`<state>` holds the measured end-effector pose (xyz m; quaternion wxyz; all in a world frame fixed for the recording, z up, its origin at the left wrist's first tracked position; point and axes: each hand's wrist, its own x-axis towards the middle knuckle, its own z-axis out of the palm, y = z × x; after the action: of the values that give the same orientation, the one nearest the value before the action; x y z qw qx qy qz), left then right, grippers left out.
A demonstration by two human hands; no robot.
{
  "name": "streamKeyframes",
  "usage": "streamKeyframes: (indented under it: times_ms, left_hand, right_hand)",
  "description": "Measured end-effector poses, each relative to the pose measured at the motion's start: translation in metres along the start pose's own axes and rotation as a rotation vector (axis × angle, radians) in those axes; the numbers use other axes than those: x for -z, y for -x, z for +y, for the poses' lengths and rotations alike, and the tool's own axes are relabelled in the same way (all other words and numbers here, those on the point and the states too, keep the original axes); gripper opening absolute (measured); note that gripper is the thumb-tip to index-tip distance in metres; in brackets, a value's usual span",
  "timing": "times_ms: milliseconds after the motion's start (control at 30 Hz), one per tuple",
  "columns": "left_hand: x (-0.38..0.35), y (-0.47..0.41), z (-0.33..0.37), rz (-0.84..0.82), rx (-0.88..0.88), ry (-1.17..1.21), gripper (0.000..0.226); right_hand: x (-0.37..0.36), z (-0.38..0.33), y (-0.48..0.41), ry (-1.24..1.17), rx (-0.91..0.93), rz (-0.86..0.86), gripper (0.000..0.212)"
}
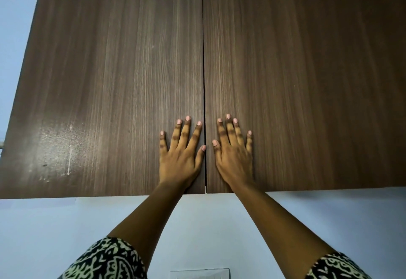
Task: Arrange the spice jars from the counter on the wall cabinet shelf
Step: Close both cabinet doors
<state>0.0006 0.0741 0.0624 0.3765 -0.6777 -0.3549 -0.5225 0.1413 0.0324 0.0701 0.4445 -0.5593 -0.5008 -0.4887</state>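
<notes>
The wall cabinet fills the head view with two dark wood-grain doors, both closed. My left hand (181, 153) lies flat on the left door (105, 85), fingers straight and spread, beside the centre seam. My right hand (234, 153) presses flat on the right door (307, 85) just across the seam. Neither hand holds anything. The shelf sits hidden behind the doors, and no spice jars or counter are in view.
A pale blue wall (208, 223) surrounds the cabinet. A white switch plate (200, 274) is at the bottom edge between my arms. The left door has a whitish smudge (66, 146) near its lower left.
</notes>
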Motion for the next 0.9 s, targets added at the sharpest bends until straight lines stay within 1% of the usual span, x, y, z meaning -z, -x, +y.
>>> streamKeyframes:
  times_ms: [400, 567, 633, 800, 900]
  left_hand:
    - [-0.006, -0.003, -0.001, 0.011, 0.002, -0.012, 0.06]
    - [0.007, -0.023, -0.008, -0.023, 0.008, 0.019, 0.061]
    - [0.003, -0.023, -0.008, -0.004, 0.012, 0.022, 0.061]
    - [-0.006, -0.008, 0.0, 0.005, 0.092, 0.031, 0.059]
    - [-0.01, 0.009, 0.008, 0.013, 0.137, 0.038, 0.059]
  right_hand:
    - [-0.008, 0.001, 0.001, 0.019, 0.009, 0.021, 0.056]
    - [-0.001, -0.002, -0.016, -0.015, 0.03, -0.034, 0.059]
    - [0.0, -0.005, -0.017, -0.02, 0.015, -0.048, 0.06]
    - [-0.006, -0.008, -0.005, -0.012, -0.011, -0.001, 0.059]
    - [-0.011, -0.009, 0.009, 0.032, -0.003, 0.031, 0.058]
